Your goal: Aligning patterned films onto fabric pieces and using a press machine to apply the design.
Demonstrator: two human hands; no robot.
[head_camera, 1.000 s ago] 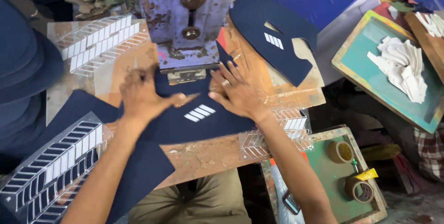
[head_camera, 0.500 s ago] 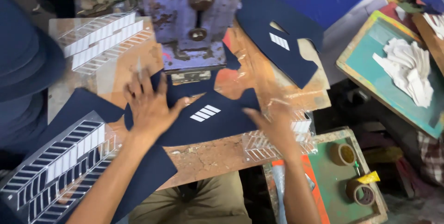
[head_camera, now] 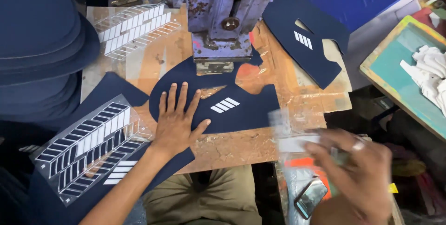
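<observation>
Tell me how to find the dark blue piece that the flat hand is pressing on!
Start at the big purple metal press at the top of the wooden table. Just below it lies the navy cut-out piece, pinned under the left hand. Unlike the other navy piece farther right, it reaches under the press.

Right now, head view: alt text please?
Left hand lies flat on a navy cutout with white stripes, under a blue press on a worn table. Right hand, blurred, holds a clear sheet. Striped sheets lie left.
</observation>
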